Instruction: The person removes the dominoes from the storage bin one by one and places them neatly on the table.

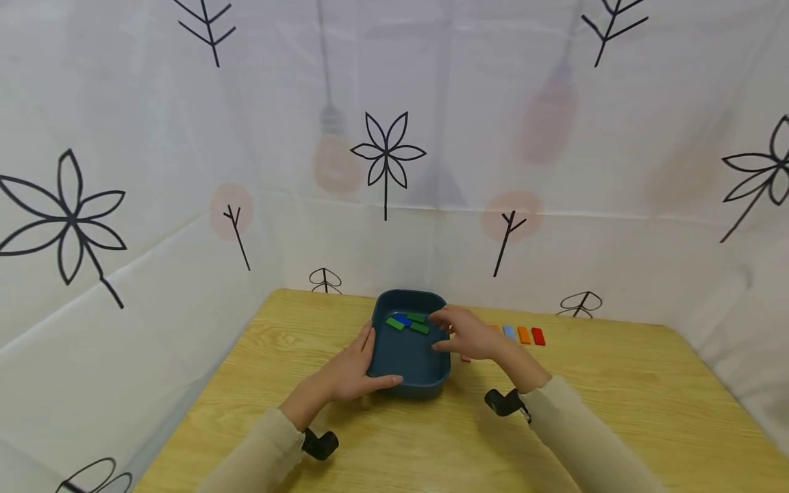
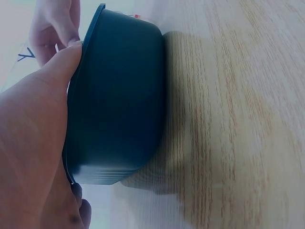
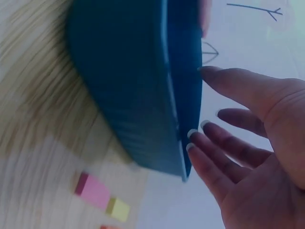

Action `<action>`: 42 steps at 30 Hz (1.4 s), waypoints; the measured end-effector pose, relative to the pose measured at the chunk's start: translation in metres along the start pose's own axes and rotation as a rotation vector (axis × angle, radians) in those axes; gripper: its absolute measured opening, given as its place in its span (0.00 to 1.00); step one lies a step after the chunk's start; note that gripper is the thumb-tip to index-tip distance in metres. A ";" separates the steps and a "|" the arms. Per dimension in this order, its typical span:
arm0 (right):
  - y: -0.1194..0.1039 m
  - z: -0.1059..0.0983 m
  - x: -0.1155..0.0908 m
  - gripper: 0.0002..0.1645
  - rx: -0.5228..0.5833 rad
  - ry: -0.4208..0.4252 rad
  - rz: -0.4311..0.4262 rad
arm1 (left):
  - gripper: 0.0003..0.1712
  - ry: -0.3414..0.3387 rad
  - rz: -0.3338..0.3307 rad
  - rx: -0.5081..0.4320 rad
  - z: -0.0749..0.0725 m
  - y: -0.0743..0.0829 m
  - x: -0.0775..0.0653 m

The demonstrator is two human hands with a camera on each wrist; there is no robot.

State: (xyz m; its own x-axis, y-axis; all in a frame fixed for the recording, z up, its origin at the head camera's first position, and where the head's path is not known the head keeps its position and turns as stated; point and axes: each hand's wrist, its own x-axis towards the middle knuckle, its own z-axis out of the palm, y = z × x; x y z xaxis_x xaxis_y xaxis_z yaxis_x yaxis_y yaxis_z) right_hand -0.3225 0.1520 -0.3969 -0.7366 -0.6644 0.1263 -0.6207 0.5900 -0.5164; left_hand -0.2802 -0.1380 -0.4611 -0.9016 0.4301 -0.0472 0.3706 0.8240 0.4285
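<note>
A dark teal plastic bin (image 1: 409,363) stands on the wooden table, with several flat green blocks (image 1: 420,329) and a blue block (image 1: 403,320) lying in its far half. My left hand (image 1: 348,373) holds the bin at its left near corner, the thumb over the near rim and the fingers along the left side. Over the right rim hovers my right hand (image 1: 470,334), its fingers spread and loosely bent, nothing between them. In the right wrist view its fingertips (image 3: 191,147) are right at the rim of the bin (image 3: 124,81).
Right of the bin, a row of small blocks lies on the table, among them a red block (image 1: 539,336), an orange block (image 1: 524,335) and a light blue block (image 1: 509,333). A pink block (image 3: 95,192) and a yellow block (image 3: 118,210) lie near the bin. A patterned white curtain (image 1: 444,253) hangs behind.
</note>
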 end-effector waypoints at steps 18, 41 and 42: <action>-0.003 0.052 0.055 0.31 -0.101 0.009 0.197 | 0.71 -0.005 -0.003 0.002 -0.003 0.002 -0.004; 0.001 0.090 0.074 0.26 -0.102 0.101 0.378 | 0.71 -0.001 0.004 0.002 0.000 0.000 -0.002; 0.001 0.089 0.074 0.25 -0.089 0.104 0.366 | 0.70 0.000 0.004 0.000 0.000 0.000 -0.002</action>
State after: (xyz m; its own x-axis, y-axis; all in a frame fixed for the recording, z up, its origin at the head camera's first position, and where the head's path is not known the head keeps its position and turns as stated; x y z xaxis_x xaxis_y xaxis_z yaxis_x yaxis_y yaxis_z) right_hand -0.3537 0.0624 -0.4639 -0.9341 -0.3554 0.0351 -0.3295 0.8200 -0.4680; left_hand -0.2787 -0.1388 -0.4606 -0.9002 0.4332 -0.0455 0.3742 0.8225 0.4283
